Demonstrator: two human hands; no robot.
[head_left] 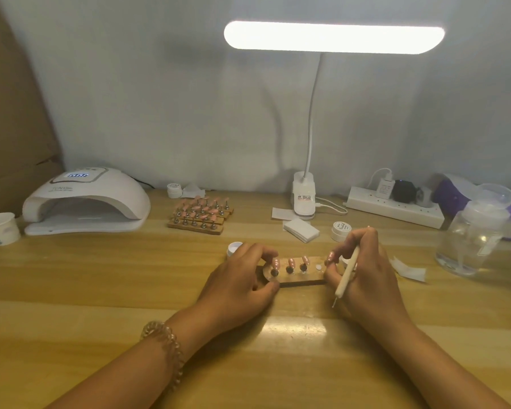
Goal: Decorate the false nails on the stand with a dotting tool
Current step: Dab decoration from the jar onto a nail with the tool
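Hands at the work: the left hand (242,278) grips the left end of the wooden stand (303,279), thumb on the near edge and curled fingers on the far edge. The right hand (369,273) holds the dotting tool (348,268) within its curled fingers, metal tip pointing down toward the viewer. Its fingertips also pinch a pink nail at the stand's right end. The stand lies flat on the counter (106,290), in front of the person, between the two hands. Three glossy pink false nails (291,262) sit on dark pegs along its middle.

Behind: further nail stands (199,215) grouped side by side, and a white nail lamp (86,199) with lit display at far left, beside a paper cup (2,228). A clip-on desk lamp (334,35) shines above centre. White wipes (301,230) and a small white jar (341,231) lie just beyond the right hand. A power strip (396,209) and a clear lidded container (472,240) stand at right. A beaded bracelet (163,346) circles the left wrist.
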